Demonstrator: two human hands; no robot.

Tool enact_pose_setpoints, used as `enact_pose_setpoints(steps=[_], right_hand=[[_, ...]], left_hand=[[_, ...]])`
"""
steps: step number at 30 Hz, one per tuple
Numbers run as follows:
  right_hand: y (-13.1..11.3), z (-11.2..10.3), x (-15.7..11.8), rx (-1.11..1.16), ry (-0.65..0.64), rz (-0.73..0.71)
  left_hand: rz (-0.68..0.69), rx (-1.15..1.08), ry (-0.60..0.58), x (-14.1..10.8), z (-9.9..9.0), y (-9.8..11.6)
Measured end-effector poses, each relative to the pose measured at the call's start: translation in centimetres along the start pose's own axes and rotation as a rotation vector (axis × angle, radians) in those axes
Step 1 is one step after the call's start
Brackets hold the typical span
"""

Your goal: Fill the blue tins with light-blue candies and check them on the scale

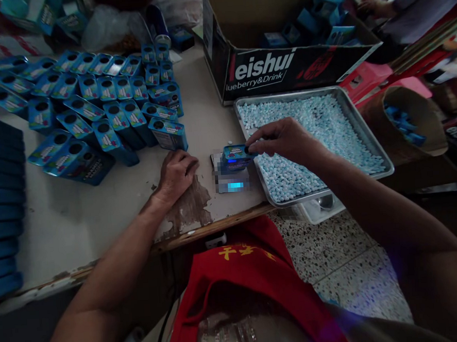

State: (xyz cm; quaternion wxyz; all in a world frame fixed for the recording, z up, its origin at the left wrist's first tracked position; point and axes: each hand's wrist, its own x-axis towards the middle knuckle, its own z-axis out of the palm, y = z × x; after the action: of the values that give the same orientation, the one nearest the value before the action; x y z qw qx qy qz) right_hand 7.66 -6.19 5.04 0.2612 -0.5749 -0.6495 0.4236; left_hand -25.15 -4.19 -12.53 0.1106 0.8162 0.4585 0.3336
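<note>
A small blue tin (235, 158) with a round hole in its top sits on a small device, partly blurred out, with a glowing blue display (235, 186). My right hand (278, 139) reaches in from the right, its thumb and fingertips pinched together at the tin's hole. Whatever is between those fingertips is too small to make out. To the tin's left, my left hand (176, 176) rests on the table with its fingers curled in, and no object shows in it. Right of the tin, a metal tray (386, 164) holds a layer of pale blue and white tablets (307, 130).
Many blue tins (111, 85) stand in rows at the back left, beside a blue stack (1, 200) on the far left. Behind the tray is a black carton (261, 71) with more tins. A brown container (412, 129) of blue pieces stands right. A co-worker's hand (375, 7) shows there.
</note>
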Motion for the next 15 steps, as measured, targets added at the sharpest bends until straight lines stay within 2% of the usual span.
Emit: enact_pose_setpoints(steps=[6,15], right_hand=[[-0.6,0.8,0.2,0.004,0.093,-0.013],[0.7,1.3,0.5,0.079,0.099,-0.009]], left_hand=[[0.002,-0.003,0.018,0.0,0.2,-0.1],[-0.022,-0.012,0.000,0.0,0.1,0.0]])
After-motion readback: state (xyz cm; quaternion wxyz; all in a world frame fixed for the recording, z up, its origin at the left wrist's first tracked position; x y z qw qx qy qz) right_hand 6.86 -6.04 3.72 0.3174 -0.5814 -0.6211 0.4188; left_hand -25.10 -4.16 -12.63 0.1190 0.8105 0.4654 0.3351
